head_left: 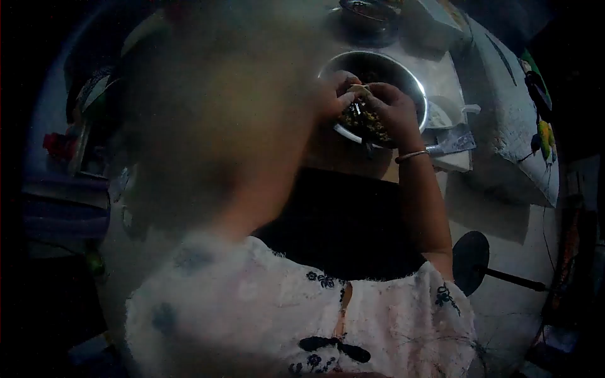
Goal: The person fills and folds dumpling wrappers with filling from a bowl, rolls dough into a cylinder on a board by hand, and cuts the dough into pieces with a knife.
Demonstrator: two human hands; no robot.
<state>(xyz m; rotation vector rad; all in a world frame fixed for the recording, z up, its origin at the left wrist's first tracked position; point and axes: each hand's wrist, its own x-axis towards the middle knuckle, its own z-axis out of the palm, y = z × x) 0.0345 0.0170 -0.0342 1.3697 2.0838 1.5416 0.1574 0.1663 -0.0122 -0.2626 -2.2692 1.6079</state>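
My left hand (334, 99) and my right hand (394, 108) meet over a shiny metal bowl (423, 104). Between their fingertips is a small pale piece of folded dough, which looks like a dumpling (360, 90). Both hands are closed on it, pinching from either side. Below them the bowl holds a dark, crumbly greenish filling (373, 130). A bright glint shows in the filling under the fingers; I cannot make out what it is. A bangle (412, 155) circles my right wrist.
A dark bowl (367, 17) stands beyond the metal one. To the right are a white dish (439, 118) and a greyish flat piece (455, 140). Lower right lies a dark round pan (471, 261) with a long handle. A hazy blur covers the left part of the view.
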